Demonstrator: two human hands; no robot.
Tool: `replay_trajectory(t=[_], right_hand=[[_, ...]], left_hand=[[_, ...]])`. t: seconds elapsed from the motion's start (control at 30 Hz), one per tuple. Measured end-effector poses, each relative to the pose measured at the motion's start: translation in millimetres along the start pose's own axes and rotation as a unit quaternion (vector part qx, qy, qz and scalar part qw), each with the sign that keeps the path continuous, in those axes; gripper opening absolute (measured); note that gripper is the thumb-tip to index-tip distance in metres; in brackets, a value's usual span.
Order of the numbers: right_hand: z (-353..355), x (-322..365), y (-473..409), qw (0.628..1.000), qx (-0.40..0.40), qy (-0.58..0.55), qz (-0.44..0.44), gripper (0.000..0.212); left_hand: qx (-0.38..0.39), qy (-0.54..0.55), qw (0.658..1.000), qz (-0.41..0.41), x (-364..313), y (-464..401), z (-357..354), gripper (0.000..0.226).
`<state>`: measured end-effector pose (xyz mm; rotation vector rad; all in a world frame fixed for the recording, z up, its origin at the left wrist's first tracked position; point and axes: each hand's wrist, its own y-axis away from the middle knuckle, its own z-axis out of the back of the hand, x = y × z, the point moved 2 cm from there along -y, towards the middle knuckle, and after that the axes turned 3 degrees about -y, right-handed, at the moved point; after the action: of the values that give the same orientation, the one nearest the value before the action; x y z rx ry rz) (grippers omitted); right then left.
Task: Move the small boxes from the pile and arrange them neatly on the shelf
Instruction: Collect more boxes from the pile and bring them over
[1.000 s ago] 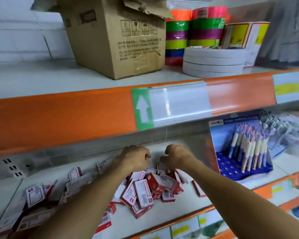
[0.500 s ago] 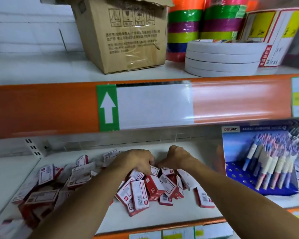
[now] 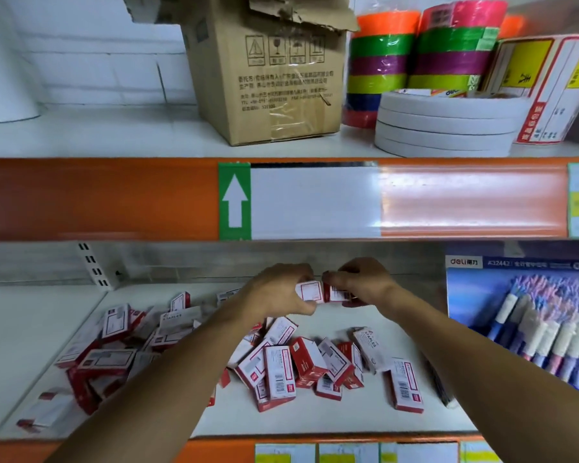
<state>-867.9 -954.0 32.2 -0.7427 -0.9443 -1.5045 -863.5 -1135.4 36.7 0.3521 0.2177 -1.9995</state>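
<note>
Red-and-white card is what both hands close on: the left hand (image 3: 278,292) pinches a small box (image 3: 310,291) between thumb and curled fingers, and the right hand (image 3: 361,284) grasps a second box (image 3: 336,293) that touches the first, the two held side by side above the back of the shelf (image 3: 331,419). So each grip is grasping a box, neither released. Both forearms reach in from the near edge and converge, wrists raised, knuckles towards the camera, with the boxes lifted clear of the heap below.

This looks like the gather-and-align step: two boxes picked out and being squared against each other before they are set down. The next move would call for lowering them together onto bare shelf, probably along the back wall behind the heap, faces matched and edges flush, without knocking the loose ones.

The pile (image 3: 301,365) lies just under and in front of the hands, boxes tumbled at all angles; a second scatter (image 3: 114,342) spreads to the left. No tidy row shows yet, so the task seems early. To the right stands a blue pen display (image 3: 515,312). On the shelf above sit a cardboard carton (image 3: 274,78), stacked coloured tape rolls (image 3: 381,61) and white tape rolls (image 3: 448,125).
</note>
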Motion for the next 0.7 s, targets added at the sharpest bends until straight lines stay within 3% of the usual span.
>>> replay_trajectory(t=[0.13, 0.3, 0.4, 0.47, 0.57, 0.7], right_hand=[[4, 0, -1, 0.999, -0.01, -0.03, 0.003, 0.028], [-2, 2, 0, 0.999, 0.007, -0.042, 0.003, 0.034], [-8, 9, 7, 0.995, 0.045, -0.084, 0.009, 0.028], [-15, 14, 10, 0.987, 0.075, -0.139, 0.007, 0.04], [-26, 23, 11, 0.979, 0.107, -0.175, 0.001, 0.053], [-50, 36, 15, 0.974, 0.171, -0.147, 0.01, 0.047]], left_hand=[[-0.044, 0.031, 0.999, 0.003, 0, 5, 14, 0.058], [-0.076, 0.141, 0.985, 0.07, 16, 23, 24, 0.042], [-0.097, 0.203, 0.965, 0.134, 32, 34, 25, 0.039], [-0.118, 0.239, 0.949, 0.168, 43, 43, 28, 0.038], [-0.153, 0.303, 0.923, 0.181, 54, 60, 32, 0.033], [-0.173, 0.348, 0.901, 0.194, 67, 86, 39, 0.029]])
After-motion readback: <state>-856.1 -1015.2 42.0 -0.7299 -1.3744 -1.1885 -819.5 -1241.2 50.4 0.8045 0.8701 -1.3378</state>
